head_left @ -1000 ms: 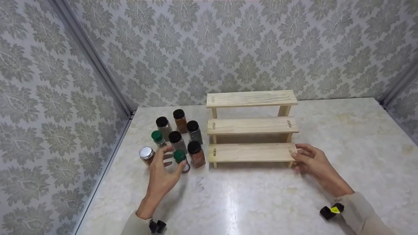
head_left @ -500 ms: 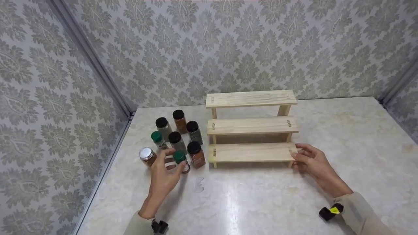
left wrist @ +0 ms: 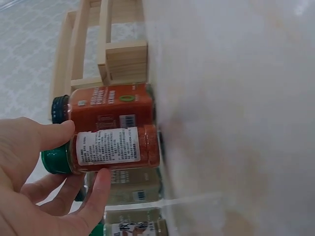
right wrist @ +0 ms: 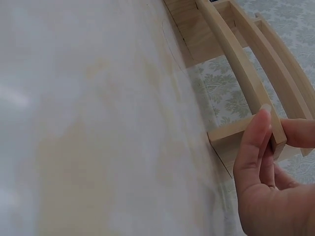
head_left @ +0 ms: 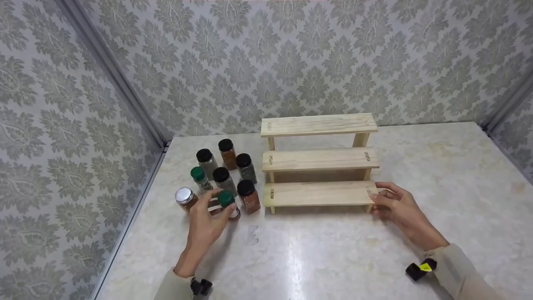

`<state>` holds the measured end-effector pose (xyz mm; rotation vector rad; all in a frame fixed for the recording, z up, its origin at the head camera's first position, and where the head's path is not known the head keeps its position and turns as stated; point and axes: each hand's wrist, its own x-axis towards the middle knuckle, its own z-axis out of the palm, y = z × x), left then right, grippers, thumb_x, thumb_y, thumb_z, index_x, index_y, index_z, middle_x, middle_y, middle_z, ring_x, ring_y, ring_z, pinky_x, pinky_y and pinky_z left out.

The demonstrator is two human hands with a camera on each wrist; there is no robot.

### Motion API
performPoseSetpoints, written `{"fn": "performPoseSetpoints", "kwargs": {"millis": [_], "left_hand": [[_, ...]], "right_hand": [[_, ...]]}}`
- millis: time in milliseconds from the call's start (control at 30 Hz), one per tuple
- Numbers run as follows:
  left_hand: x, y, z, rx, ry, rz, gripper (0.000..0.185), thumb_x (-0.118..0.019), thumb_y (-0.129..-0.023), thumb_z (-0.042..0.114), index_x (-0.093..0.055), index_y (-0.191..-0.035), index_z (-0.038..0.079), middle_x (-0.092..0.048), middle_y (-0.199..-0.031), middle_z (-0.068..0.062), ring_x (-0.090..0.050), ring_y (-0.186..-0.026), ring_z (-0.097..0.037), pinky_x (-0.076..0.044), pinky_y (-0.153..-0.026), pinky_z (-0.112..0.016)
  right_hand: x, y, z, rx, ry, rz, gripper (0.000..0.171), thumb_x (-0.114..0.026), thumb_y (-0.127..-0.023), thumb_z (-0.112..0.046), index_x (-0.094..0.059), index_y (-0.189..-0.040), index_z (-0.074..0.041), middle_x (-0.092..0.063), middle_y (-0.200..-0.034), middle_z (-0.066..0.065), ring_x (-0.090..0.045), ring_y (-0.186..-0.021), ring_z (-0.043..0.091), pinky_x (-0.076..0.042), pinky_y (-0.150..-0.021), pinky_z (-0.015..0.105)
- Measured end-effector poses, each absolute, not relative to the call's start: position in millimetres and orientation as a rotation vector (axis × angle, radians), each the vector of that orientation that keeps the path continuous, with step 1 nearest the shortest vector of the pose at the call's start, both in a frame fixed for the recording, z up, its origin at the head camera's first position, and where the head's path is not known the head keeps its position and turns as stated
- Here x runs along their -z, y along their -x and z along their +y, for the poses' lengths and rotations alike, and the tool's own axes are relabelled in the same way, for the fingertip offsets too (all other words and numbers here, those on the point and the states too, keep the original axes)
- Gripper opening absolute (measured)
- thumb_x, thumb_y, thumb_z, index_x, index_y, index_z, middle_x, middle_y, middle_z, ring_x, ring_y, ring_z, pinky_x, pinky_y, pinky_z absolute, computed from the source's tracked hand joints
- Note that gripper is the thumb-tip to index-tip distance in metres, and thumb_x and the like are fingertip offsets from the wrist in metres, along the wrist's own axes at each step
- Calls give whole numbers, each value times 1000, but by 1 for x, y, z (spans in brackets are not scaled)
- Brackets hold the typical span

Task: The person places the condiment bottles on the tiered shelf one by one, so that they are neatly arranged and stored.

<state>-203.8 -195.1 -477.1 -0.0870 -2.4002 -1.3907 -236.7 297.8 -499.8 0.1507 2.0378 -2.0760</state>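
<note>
Marble-patterned tabletop (head_left: 316, 258) boxed in by damask-papered walls; a three-tier pale wooden step rack (head_left: 320, 160) stands at centre-back, a cluster of spice jars just to its left. Left hand (head_left: 205, 221) has thumb and fingers curled round the green-capped glass jar of red spice (head_left: 228, 203), which stands on the table at the cluster's front, touching the black-capped jar of orange-red spice (head_left: 249, 196); right hand (head_left: 397, 207) pinches the right end of the rack's lowest shelf, thumb on the front edge. Judgement: grasp stage; next move calls for a straight lift clear of the neighbouring jars.
</note>
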Motion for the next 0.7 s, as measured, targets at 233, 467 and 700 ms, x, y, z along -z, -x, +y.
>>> {"fn": "performPoseSetpoints", "kwargs": {"millis": [233, 467, 700], "left_hand": [[446, 201, -201, 1331, 198, -2407, 51, -87, -90, 5, -68, -137, 0, -70, -123, -17, -76, -110, -36, -66, -90, -39], [404, 202, -205, 1316, 293, -2401, 53, -85, -92, 5, -66, -142, 1, -70, -127, -20, -75, -110, -37, -65, -92, -39], [364, 210, -206, 1333, 354, -2387, 53, -84, -93, 6, -66, -143, 3, -76, -120, -20, -77, -107, -34, -65, -91, -32]], "right_hand": [[498, 236, 297, 2086, -145, 2039, 66, -77, -101, -24, -43, -155, -5, -65, -99, -3, -71, -86, 12, -64, -76, 28], [500, 237, 297, 2093, -139, 2025, 70, -77, -102, -22, -40, -157, -3, -65, -101, -2, -71, -86, 13, -64, -76, 28], [499, 238, 298, 2088, -135, 2025, 71, -77, -102, -23, -39, -158, -3, -66, -100, -2, -71, -88, 13, -64, -77, 28]]}}
